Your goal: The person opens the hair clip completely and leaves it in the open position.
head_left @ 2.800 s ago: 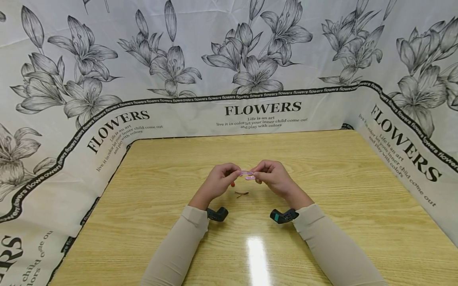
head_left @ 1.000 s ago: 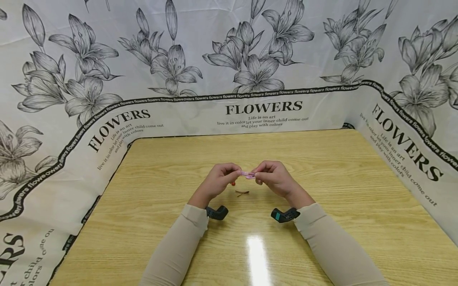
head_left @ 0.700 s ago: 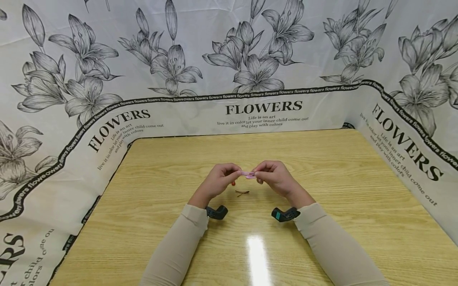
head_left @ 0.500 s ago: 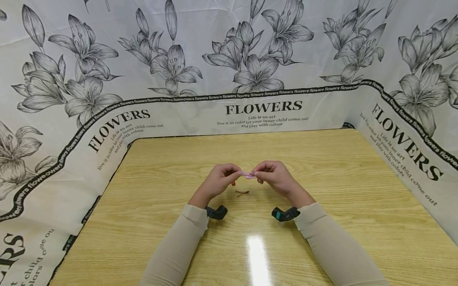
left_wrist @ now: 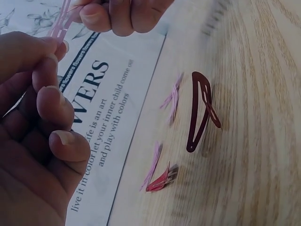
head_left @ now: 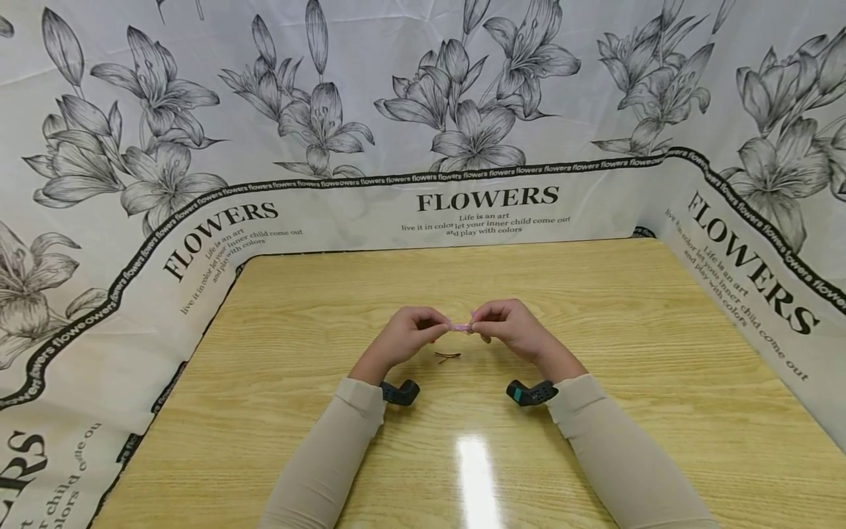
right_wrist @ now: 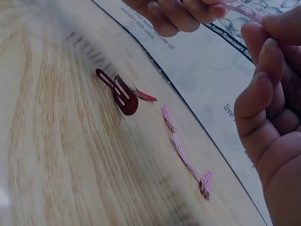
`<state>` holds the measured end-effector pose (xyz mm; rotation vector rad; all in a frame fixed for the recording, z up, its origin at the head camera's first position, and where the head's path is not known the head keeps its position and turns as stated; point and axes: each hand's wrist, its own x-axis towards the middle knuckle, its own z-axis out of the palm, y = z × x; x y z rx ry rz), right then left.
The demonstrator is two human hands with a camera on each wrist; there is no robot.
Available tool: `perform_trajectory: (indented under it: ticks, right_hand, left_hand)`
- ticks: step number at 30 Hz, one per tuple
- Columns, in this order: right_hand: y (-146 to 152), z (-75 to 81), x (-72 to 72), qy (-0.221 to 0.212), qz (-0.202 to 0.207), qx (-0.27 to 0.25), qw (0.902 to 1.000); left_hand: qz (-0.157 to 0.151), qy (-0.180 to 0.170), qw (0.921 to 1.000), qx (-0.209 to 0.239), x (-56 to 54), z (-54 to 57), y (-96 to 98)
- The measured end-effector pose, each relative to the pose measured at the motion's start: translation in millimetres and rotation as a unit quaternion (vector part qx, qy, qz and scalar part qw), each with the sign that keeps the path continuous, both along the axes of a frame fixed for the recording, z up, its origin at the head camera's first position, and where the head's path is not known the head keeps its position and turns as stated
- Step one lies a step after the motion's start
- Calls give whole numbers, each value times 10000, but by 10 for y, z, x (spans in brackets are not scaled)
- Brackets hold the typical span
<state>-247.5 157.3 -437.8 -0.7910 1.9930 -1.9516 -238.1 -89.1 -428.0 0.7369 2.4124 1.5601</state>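
My left hand [head_left: 408,335] and right hand [head_left: 514,332] meet above the middle of the table. Between them a slim pink hair clip [head_left: 460,328] is pinched, one end in each thumb and fingertips. In the left wrist view the pink clip's narrow bars run up from the left fingertips, and the right wrist view has it stretched between both hands. Below lies a dark red-brown snap hair clip [left_wrist: 193,113], its bar sprung away from its frame. A smaller red clip [left_wrist: 157,184] lies nearby, mostly covered by the left hand in the head view.
Pink slender pieces [right_wrist: 184,155] lie on the wooden table [head_left: 297,441] beyond the dark clip, partly blurred. A white floral cloth [head_left: 485,213] stands along the table's back and sides. Black cameras sit on both wrists.
Earlier the pink clip showed as two separated loops; now it looks like one slim strip. Both hands have dipped slightly, and the left fingertips have shifted right, covering more of the red clip.
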Motion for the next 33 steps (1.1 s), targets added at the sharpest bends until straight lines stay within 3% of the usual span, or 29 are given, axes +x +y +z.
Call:
perform_trajectory:
  ticks: [13, 21, 27, 33]
  right_hand:
    - [59, -2, -5, -295, 22, 840, 9960]
    - [90, -20, -47, -211, 7, 1276, 9916]
    - [74, -43, -66, -43, -159, 1883, 9820]
    - [20, 184, 88, 122, -293, 2196, 9751]
  left_hand:
    - [-4, 158, 9992, -370, 14, -50, 49]
    - [-99, 263, 9962, -830, 24, -26, 99]
    - [-172, 360, 9907, -1301, 21, -36, 127]
    - [-332, 485, 9854, -1598, 35, -41, 139]
